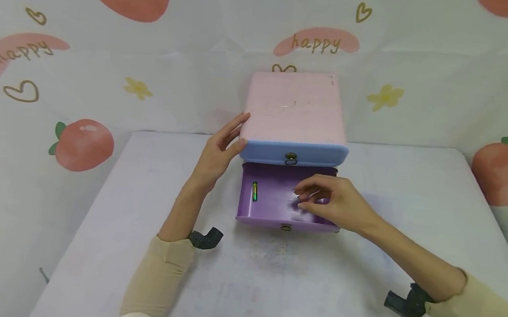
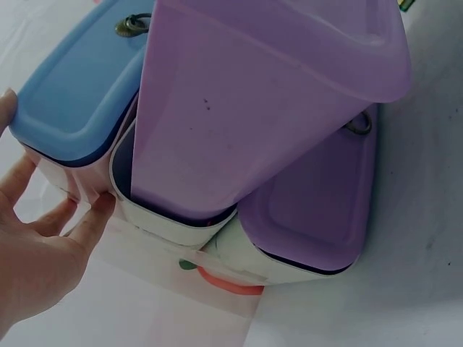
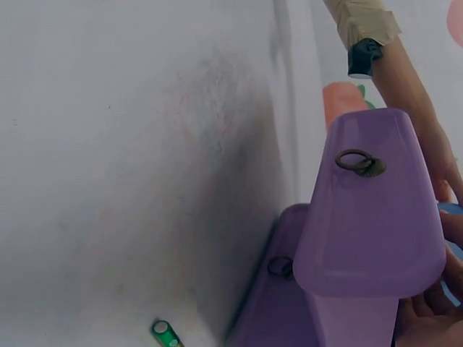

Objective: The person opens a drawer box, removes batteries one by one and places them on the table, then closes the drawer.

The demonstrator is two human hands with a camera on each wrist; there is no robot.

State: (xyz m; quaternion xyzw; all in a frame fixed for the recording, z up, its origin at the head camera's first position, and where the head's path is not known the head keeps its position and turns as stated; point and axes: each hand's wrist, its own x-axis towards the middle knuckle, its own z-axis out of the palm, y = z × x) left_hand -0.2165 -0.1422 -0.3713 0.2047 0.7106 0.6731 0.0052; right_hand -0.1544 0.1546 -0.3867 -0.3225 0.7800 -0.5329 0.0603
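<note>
Your left hand [image 1: 215, 159], fingers spread, probably steadies the pink plastic cabinet [image 1: 293, 108] from the left. Your right hand [image 1: 341, 202], loosely curled, seemingly empty, hovers over the pulled-out purple plastic drawer [image 1: 269, 208]. Of two shiny green batteries, one cylindrical battery [image 1: 255, 191] lies inside, left; the second battery [image 3: 166, 333] outside, right. Three drawers, counting the blue drawer [image 1: 266, 151] and lower purple drawer [image 2: 318, 199].

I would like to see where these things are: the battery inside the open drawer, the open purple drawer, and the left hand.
Battery [image 1: 255, 191]: head view, middle of its side.
Open purple drawer [image 1: 261, 222]: head view, its front rim.
Left hand [image 1: 214, 161]: head view, back of the hand.
</note>
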